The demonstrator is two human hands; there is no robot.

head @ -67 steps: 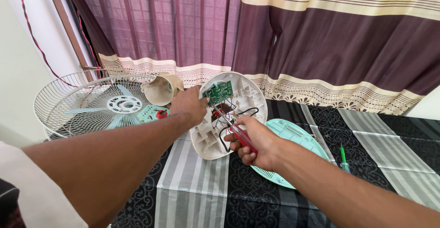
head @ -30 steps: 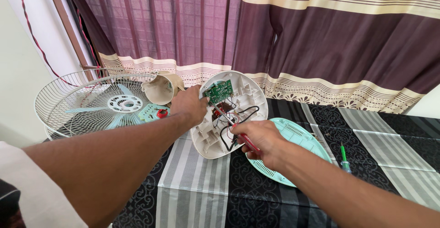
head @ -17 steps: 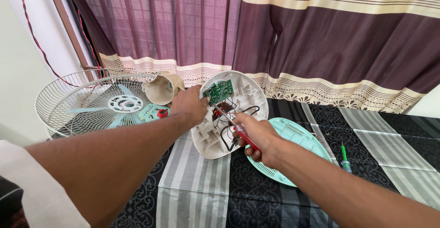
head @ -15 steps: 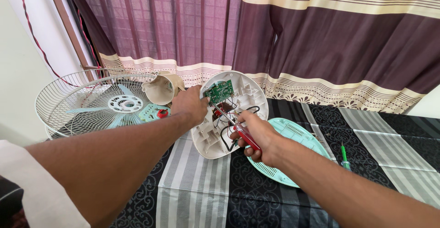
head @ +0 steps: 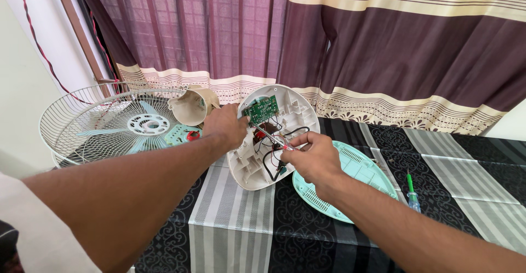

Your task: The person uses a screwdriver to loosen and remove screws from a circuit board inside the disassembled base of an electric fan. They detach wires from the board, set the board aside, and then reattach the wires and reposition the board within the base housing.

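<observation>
Two bare hands work on an open white fan base (head: 249, 163) propped upright on a black and grey patterned tablecloth (head: 230, 218). Inside the shell sit a green circuit board (head: 261, 109) and loose red and black wires (head: 271, 141). Left hand (head: 226, 126) grips the shell's left edge. Right hand (head: 312, 158) pinches closed on a red-handled screwdriver (head: 272, 139) whose tip reaches the board. Just right lies a pale green cover (head: 350, 180); a wire fan cage (head: 109, 122) stands left.

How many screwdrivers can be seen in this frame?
2: a red-handled screwdriver in the right hand, tip inside the open white fan base; a green-handled screwdriver lying on the tablecloth. Others may be hidden.
</observation>
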